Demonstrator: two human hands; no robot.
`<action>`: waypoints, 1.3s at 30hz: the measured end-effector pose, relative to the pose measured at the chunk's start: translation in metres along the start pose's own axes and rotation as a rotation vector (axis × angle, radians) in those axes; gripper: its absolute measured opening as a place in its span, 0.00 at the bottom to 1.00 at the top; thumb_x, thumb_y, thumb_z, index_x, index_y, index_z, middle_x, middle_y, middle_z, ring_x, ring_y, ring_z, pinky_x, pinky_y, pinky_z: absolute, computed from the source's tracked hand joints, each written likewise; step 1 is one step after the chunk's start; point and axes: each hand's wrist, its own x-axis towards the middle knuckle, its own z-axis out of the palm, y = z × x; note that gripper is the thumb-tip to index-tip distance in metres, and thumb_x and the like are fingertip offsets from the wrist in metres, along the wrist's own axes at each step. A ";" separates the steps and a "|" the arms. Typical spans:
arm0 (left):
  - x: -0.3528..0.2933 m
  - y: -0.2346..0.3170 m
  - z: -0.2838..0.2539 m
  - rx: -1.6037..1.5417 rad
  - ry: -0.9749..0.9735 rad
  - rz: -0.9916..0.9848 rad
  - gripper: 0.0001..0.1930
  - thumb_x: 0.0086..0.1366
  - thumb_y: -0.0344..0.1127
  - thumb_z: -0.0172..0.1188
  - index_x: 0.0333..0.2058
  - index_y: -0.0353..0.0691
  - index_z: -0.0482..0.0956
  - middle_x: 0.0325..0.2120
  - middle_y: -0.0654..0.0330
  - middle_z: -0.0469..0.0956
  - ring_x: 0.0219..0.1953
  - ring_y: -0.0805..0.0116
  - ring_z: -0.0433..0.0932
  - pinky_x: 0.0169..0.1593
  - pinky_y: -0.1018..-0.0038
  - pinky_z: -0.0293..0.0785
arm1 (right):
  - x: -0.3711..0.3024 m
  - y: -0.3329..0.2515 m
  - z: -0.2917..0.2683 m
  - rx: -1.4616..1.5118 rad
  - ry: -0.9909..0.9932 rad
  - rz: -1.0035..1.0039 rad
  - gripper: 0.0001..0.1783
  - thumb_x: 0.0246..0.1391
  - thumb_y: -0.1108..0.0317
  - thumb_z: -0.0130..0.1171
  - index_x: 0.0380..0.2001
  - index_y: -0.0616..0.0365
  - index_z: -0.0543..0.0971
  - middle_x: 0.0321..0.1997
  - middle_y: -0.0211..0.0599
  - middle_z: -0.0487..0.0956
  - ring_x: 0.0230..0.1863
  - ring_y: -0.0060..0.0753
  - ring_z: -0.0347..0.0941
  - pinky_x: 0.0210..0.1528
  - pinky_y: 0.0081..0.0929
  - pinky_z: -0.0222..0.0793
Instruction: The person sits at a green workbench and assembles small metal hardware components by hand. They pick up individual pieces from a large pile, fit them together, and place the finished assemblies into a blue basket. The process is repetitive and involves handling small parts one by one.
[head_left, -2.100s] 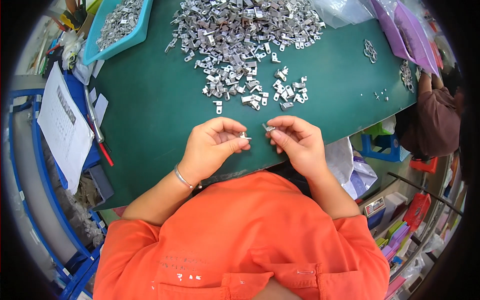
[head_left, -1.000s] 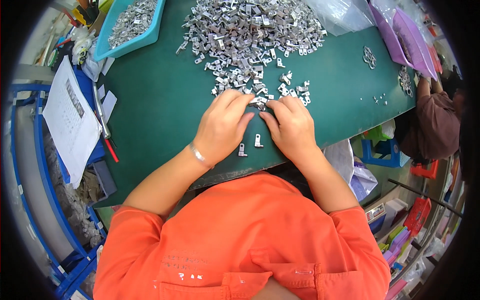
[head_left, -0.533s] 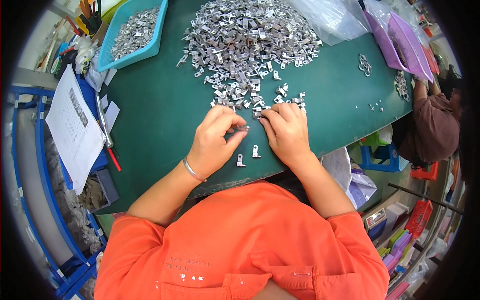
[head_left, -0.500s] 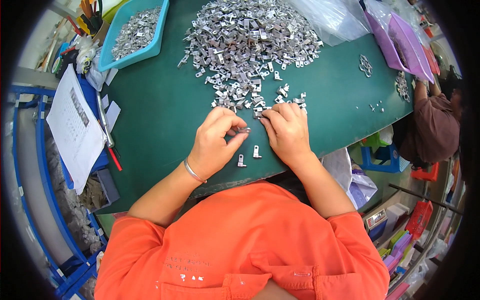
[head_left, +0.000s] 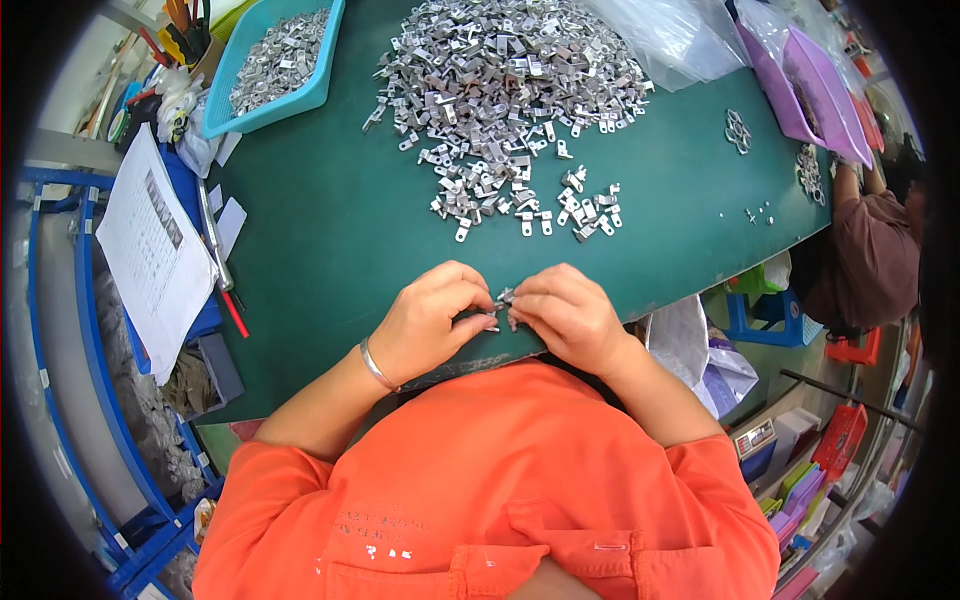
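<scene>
While both hands meet at the near edge of the green tabletop (head_left: 330, 230), a small silver metal clip (head_left: 503, 297) sits pinched between them. The left hand (head_left: 432, 318) closes thumb and forefinger on it from one side, and the right hand (head_left: 565, 315) pinches it from the other, fingers narrow around the part. A thin metal bracelet (head_left: 374, 365) circles the left wrist.

Farther out on the tabletop lies a scatter of loose clips (head_left: 525, 205), and behind it a large heap of metal clips (head_left: 505, 70). At the far left corner stands a light blue tray (head_left: 268, 90) holding more of the same parts. Clear plastic bags (head_left: 675, 35) lie at the far right, beside purple trays (head_left: 800, 85). A white printed sheet (head_left: 150, 250) hangs off the left edge, with a red-tipped pen (head_left: 228, 300) beside it. Another person's arm (head_left: 868, 250) in a brown sleeve rests at the right end.
</scene>
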 end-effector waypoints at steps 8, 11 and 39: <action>0.027 -0.016 -0.001 0.286 0.317 -0.142 0.10 0.51 0.24 0.65 0.31 0.35 0.75 0.29 0.59 0.71 0.21 0.71 0.71 0.27 0.76 0.70 | 0.034 0.030 0.009 -0.483 0.152 0.143 0.11 0.40 0.75 0.65 0.32 0.57 0.78 0.32 0.34 0.73 0.33 0.39 0.68 0.34 0.33 0.64; 0.027 -0.025 0.002 0.371 0.255 -0.139 0.10 0.51 0.24 0.65 0.32 0.36 0.76 0.31 0.58 0.73 0.24 0.71 0.74 0.29 0.77 0.72 | 0.029 0.029 0.006 -0.371 0.184 0.141 0.11 0.43 0.76 0.62 0.34 0.57 0.78 0.33 0.35 0.74 0.34 0.38 0.71 0.34 0.29 0.66; 0.005 -0.015 0.009 -1.203 0.308 -0.515 0.10 0.60 0.21 0.58 0.42 0.34 0.74 0.41 0.55 0.76 0.42 0.67 0.77 0.47 0.73 0.76 | 0.001 -0.007 0.008 0.077 -0.087 0.230 0.19 0.40 0.77 0.65 0.40 0.62 0.75 0.42 0.41 0.73 0.39 0.46 0.72 0.40 0.36 0.69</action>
